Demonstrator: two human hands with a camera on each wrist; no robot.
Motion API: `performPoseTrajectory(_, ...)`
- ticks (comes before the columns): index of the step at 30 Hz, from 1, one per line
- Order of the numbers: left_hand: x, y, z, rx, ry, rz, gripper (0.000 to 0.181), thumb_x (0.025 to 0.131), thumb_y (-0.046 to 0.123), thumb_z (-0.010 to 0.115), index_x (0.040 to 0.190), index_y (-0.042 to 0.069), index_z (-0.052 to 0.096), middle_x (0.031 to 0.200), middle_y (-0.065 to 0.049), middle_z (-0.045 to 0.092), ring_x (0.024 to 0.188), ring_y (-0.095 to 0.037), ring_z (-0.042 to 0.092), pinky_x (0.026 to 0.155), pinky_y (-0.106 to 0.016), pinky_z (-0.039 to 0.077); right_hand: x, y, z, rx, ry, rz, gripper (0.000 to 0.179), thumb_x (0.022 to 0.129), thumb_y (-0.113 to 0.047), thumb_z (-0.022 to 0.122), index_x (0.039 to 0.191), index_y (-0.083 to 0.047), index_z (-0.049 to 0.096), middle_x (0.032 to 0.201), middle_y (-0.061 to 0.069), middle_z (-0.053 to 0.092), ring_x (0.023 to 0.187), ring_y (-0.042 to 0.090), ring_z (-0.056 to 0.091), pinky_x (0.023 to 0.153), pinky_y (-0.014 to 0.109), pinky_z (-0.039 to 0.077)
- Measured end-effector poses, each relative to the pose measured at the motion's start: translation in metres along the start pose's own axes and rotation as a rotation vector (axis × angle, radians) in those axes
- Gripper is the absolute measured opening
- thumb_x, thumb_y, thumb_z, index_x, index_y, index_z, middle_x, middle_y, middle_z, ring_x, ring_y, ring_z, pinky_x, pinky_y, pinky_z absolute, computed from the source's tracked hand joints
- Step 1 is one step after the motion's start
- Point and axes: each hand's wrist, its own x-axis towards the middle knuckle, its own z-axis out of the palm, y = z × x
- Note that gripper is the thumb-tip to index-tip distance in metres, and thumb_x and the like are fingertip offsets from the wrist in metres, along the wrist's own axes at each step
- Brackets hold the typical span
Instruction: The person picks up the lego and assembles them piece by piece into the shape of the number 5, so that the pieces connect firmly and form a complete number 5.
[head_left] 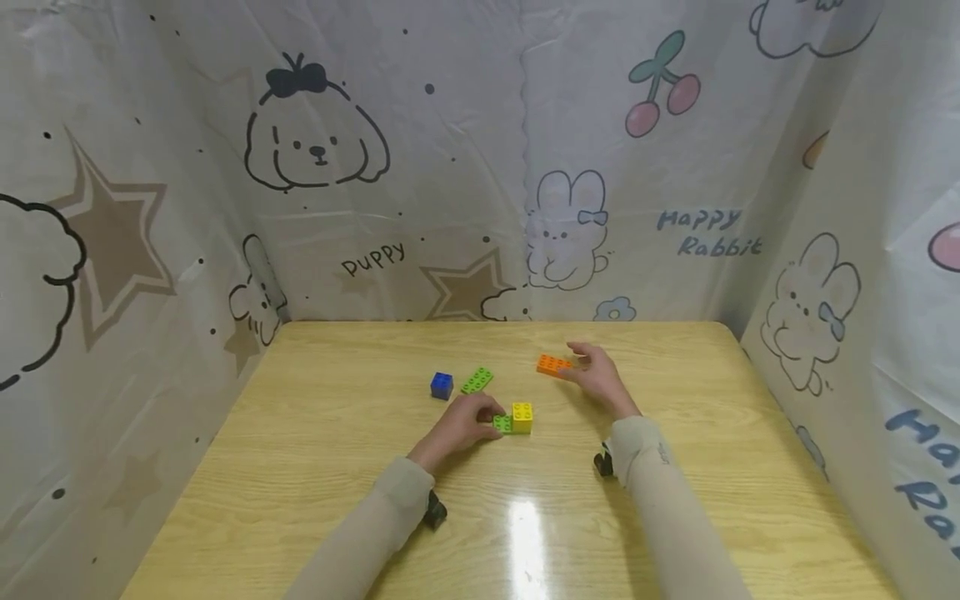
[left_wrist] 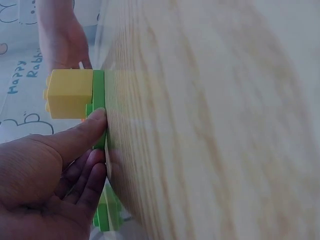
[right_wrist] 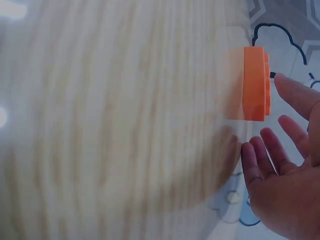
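Observation:
My left hand (head_left: pixel 463 421) pinches the left end of a thin green toy building brick (head_left: pixel 502 423) between thumb and fingers, flat on the table. A yellow square building brick (head_left: pixel 522 417) stands on its right end; the left wrist view shows this yellow brick (left_wrist: pixel 70 94) seated on the green one (left_wrist: pixel 99 85). My right hand (head_left: pixel 598 379) is spread beside an orange building brick (head_left: pixel 553 366). In the right wrist view, the thumb lies near the studs of this orange brick (right_wrist: pixel 255 84), and the fingers stay apart from it.
A blue square brick (head_left: pixel 442 385) and a second thin green brick (head_left: pixel 477 381) lie just beyond my left hand. The light wooden table (head_left: pixel 337 517) ends at a patterned curtain (head_left: pixel 465 167) behind and on both sides.

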Motion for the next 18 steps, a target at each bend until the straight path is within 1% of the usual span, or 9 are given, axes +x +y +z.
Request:
performPoseTrajectory(6,-0.0001,-0.001,-0.0002,-0.003,-0.008,0.011,0.029,0.088,0.015,0.084,0.116,0.012,0.076,0.106,0.001,0.07,0.093,-0.01,0.059,0.086,-0.028,0.053,0.0016,0.0045,0.003,0.017,-0.002,0.031,0.066,0.097,-0.022,0.074,0.153,-0.002,0.046,0.155,0.025,0.048,0.138,0.043,0.049,0.116,0.056,0.043)
performPoseTrajectory(9,-0.0006,-0.0003,-0.0008,-0.001,-0.01,0.01,0.03,0.088,0.015,0.084,0.116,0.012,0.076,0.105,0.001,0.07,0.093,-0.01,0.059,0.086,-0.029,0.053,0.0014,0.006,0.004,0.015,-0.007,0.027,0.061,0.098,-0.02,0.073,0.15,0.0,0.049,0.153,0.026,0.05,0.137,0.043,0.051,0.116,0.055,0.043)
performPoseTrajectory(13,-0.0008,0.0012,-0.0019,0.001,-0.01,0.006,0.029,0.088,0.014,0.083,0.117,0.012,0.076,0.105,0.001,0.07,0.093,-0.011,0.059,0.086,-0.029,0.053,0.0012,0.0063,0.0024,-0.019,-0.007,0.011,0.054,0.098,-0.016,0.072,0.147,0.001,0.054,0.151,0.025,0.053,0.135,0.043,0.053,0.115,0.055,0.043)
performPoseTrajectory(18,-0.001,0.0008,-0.0011,0.001,-0.01,0.005,0.029,0.088,0.015,0.083,0.116,0.012,0.076,0.105,0.002,0.069,0.093,-0.01,0.058,0.085,-0.028,0.053,0.0018,0.0086,0.0017,-0.046,0.009,0.018,0.047,0.096,-0.014,0.073,0.139,0.0,0.061,0.143,0.025,0.058,0.127,0.041,0.057,0.11,0.055,0.047)
